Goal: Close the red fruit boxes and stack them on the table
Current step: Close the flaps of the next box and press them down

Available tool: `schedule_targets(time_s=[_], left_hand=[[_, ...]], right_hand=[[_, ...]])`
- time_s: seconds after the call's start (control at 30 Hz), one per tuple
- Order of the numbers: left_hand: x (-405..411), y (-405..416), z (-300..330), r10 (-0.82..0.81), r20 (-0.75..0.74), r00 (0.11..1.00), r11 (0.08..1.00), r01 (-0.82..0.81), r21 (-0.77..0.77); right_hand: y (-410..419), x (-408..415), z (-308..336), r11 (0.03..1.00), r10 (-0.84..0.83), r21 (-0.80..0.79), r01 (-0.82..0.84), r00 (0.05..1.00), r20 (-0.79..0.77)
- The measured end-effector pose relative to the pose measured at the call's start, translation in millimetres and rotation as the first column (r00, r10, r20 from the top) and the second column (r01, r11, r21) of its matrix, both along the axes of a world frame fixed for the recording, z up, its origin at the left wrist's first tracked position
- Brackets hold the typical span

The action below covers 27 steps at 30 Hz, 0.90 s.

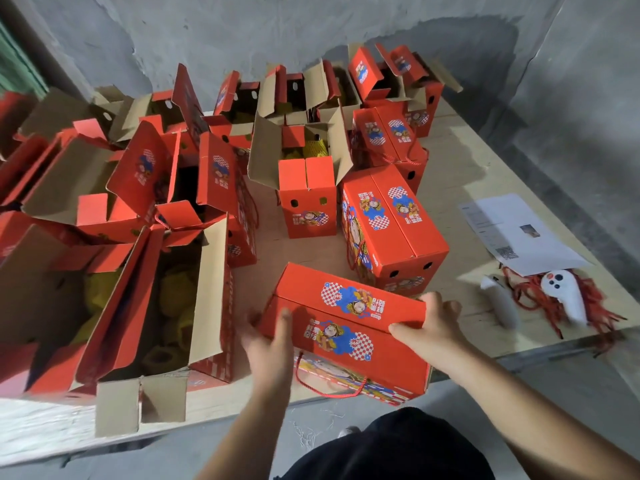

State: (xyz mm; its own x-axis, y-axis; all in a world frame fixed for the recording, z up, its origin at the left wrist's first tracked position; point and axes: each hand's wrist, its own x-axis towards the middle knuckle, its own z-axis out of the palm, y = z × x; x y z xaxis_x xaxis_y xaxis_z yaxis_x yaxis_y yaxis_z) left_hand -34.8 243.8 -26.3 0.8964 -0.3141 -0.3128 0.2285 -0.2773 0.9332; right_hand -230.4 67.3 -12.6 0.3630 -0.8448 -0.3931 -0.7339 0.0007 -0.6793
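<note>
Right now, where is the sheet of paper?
The sheet of paper lies on the table's right side, just behind the white controllers and red cords.

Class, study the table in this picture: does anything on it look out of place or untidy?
Yes. A tangle of red cord sprawls near the table's right edge, under two white controllers, partly beneath printed sheets. These are odd among fruit boxes.

We note a closed red cardboard fruit box [346, 327] near the wooden table [460, 188] edge; left hand [268, 344] and right hand [433, 320] press its ends.
</note>
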Motion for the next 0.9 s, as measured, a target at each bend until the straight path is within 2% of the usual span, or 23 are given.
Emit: schedule_targets(time_s=[0.07,0.13,0.17,0.2,0.27,0.33,0.4,0.43,0.47,0.5,0.53,0.6,0.67,0.73,0.8,0.83,0.9], left_hand=[[-21.8,9.5,-6.1,-0.069,-0.247,0.967,0.998,0.065,-0.023],[-22.0,9.0,-3.9,-0.153,-0.481,0.863,0.988,0.129,-0.082],[-17.9,5.8,-3.0,-0.189,-0.524,0.831,0.982,0.146,-0.123],[-13.6,2.5,-1.8,-0.224,-0.489,0.843,0.971,0.151,-0.184],[-7.7,-7.0,1.8,-0.311,-0.256,0.915,0.926,0.231,-0.299],[-3.2,-12.8,3.5,-0.348,-0.108,0.931,0.900,0.299,-0.317],[2.0,-17.3,5.7,-0.336,-0.129,0.933,0.931,0.309,-0.194],[5.3,-18.4,6.9,-0.344,-0.124,0.931,0.939,0.342,-0.044],[9.7,-17.0,7.4,-0.371,-0.105,0.923,0.915,0.383,0.127],[13.3,-13.5,8.7,-0.394,-0.096,0.914,0.883,0.405,0.237],[16.9,-8.9,11.5,-0.404,-0.091,0.910,0.868,0.413,0.275],[25.2,-0.3,27.0,-0.405,-0.120,0.906,0.883,0.422,0.205],[30.0,2.0,54.1,-0.421,-0.144,0.896,0.904,0.427,0.018],[25.4,-5.8,83.8,-0.464,-0.006,0.886,0.878,0.459,-0.137],[17.6,-17.7,111.2,-0.531,0.214,0.820,0.804,0.567,-0.176],[14.3,-23.0,121.3,-0.575,0.320,0.753,0.762,0.636,-0.126],[15.3,-28.4,135.2,-0.636,0.560,0.531,0.711,0.685,0.159]], right_hand=[[-9.2,2.0,3.6,0.999,-0.012,0.046,0.009,0.998,0.066],[-22.6,1.3,10.3,0.997,-0.028,0.070,0.024,0.998,0.055],[-28.4,1.1,15.2,0.993,-0.037,0.114,0.032,0.998,0.045],[-32.9,1.1,19.4,0.983,-0.033,0.181,0.027,0.999,0.031],[-32.4,5.6,25.2,0.925,0.066,0.374,-0.059,0.998,-0.005],[-22.2,17.2,16.9,0.844,0.118,0.523,-0.119,0.992,0.036],[-11.2,31.8,6.2,0.861,-0.039,0.506,-0.051,0.985,0.166],[-5.6,38.0,5.7,0.899,-0.134,0.438,0.016,0.961,0.240],[-1.2,44.0,6.6,0.927,-0.210,0.365,0.089,0.928,0.308],[2.7,49.3,10.1,0.940,-0.256,0.310,0.144,0.897,0.360],[6.5,53.8,15.3,0.948,-0.264,0.274,0.160,0.879,0.396],[18.8,59.0,27.0,0.974,-0.172,0.207,0.088,0.887,0.428],[35.5,61.4,43.8,0.988,-0.044,0.151,-0.031,0.880,0.473],[51.7,64.7,60.2,0.970,0.076,0.151,-0.190,0.828,0.555],[65.6,74.1,76.1,0.898,0.199,0.190,-0.398,0.750,0.630],[71.2,81.9,82.0,0.849,0.236,0.211,-0.484,0.706,0.668],[74.8,96.1,96.6,0.822,0.169,0.272,-0.501,0.670,0.723]])
